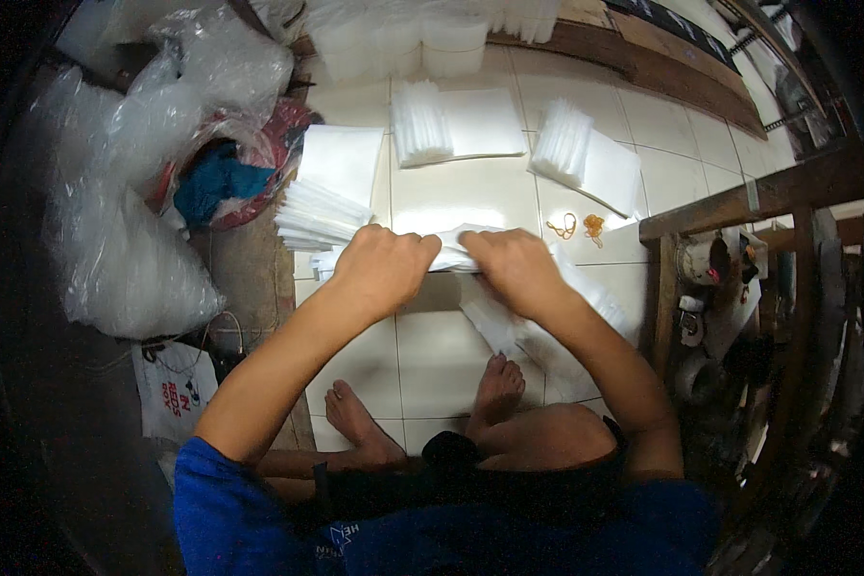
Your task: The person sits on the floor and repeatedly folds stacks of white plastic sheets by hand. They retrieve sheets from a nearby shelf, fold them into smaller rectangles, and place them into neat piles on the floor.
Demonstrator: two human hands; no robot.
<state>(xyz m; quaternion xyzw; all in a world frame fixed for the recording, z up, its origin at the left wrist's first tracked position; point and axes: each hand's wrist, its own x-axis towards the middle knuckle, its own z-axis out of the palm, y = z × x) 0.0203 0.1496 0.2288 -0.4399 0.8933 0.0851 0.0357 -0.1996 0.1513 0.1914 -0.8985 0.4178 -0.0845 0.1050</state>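
— Left hand (389, 264) and right hand (511, 264), middle of the frame, knuckles uppermost, both curled tight! What have they got?

— White plastic bundle (452, 253), gripped from both sides, its middle showing in the gap between the fists. Fingertips? Tucked out of sight, can't tell you how they sit.

— Take us round, biggest first!

— Pale tiled floor (442, 355) under it all, running up through the centre. Then a great heap of clear plastic bags (115, 230), crumpled down the left side, and a dark wooden rack (739, 206) filling the right.

— And along the top?

— A row of clear plastic bundles (394, 43), packed side by side at top centre. Below the right forearm, loose plastic sheets (581, 350) spread on the tiles.

— Smaller now!

— Three flat white stacks: one (344, 149) left of upper centre, one (490, 125) at upper centre, one (612, 180) at upper right, each with a narrower ridged pile lying against it or on it. Blue cloth (223, 182), upper left, beside the heap.

— And smallest?

— Yellow-orange rubber bands (593, 228), two little clusters on the tiles, right of the right hand!
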